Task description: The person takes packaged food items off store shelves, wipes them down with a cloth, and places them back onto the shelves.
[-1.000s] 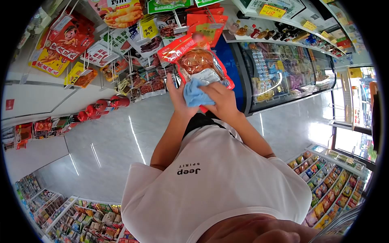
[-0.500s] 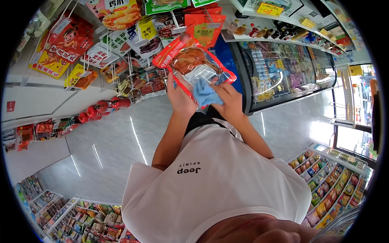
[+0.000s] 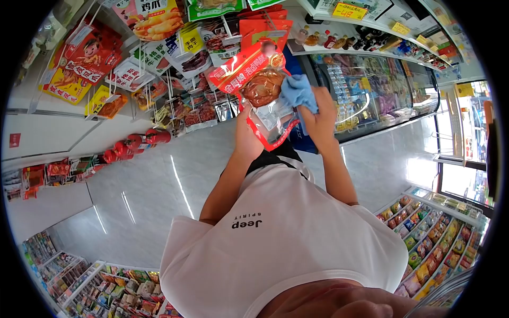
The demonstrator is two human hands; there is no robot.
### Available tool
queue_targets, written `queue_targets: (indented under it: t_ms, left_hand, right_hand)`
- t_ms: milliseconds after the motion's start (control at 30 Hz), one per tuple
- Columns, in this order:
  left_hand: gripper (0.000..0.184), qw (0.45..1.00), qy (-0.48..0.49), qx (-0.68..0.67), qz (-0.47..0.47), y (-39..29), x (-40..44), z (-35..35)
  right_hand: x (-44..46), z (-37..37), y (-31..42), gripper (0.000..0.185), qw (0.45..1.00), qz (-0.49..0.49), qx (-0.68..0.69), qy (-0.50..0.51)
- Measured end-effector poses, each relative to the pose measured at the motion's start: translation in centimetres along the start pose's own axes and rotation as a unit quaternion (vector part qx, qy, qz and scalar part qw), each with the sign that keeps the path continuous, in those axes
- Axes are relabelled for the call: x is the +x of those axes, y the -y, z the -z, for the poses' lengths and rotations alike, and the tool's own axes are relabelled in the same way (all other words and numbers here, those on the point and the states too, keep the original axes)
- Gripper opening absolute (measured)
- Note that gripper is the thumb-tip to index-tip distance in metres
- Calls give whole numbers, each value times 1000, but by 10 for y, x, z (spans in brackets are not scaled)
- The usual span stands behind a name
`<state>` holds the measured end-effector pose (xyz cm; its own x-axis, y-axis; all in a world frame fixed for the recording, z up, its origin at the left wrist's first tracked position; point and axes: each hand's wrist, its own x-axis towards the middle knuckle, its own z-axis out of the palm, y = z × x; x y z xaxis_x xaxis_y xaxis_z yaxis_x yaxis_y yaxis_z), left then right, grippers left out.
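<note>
Nearest the camera was the person's white shirt [image 3: 286,228], with two dark words printed on the chest. Just beyond it were two bare hands. The grip of the left hand [image 3: 249,137] was closed on the left edge of one red-bordered pouch [image 3: 262,89], held up and slightly tilted in front of the body; browned meat showed through its clear front. The grip of the right hand [image 3: 322,117] was clenched on one blue cloth [image 3: 298,94], bunched against the pouch's right side. The pouch looked light enough for one hand, firm and lumpy at the meat but bendable along its flat borders, and its glossy film was probably slippery; a side or bottom border seemed the surest place to take hold. The cloth seemed soft, limp and easy to pinch anywhere. Farther off hung packets that overlapped too much to count, among them one red packet [image 3: 93,53] with a cartoon figure and one small yellow packet [image 3: 106,99] below it. To the right stood one glass-topped case [image 3: 366,90], with a row of small bottles [image 3: 331,42] above, too blurred to count, and at least three yellow price tags [image 3: 350,10]. To the left were about four red rounded things [image 3: 134,141], their nature unclear.
</note>
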<state>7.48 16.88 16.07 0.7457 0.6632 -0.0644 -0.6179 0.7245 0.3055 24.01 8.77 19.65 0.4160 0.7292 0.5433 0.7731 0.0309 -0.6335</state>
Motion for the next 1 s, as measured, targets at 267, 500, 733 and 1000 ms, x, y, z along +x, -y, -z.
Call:
queue_targets:
  t_ms: [267,500,733,1000]
  left_hand:
    - [54,997,-9,82,-5,9,-9,11]
    - [62,986,-22,162,38,4,-20,34]
    - [61,961,1,276,16,2,-23,36]
    - [57,946,6,315,71,-14,-32,26]
  right_hand:
    - [17,5,17,39,999,28,29,-18]
    - [27,13,15,43,998,40,-34,-28]
    - [31,20,24,42,998,60,-26,1]
    - [43,33,13,40,999,33,3,5]
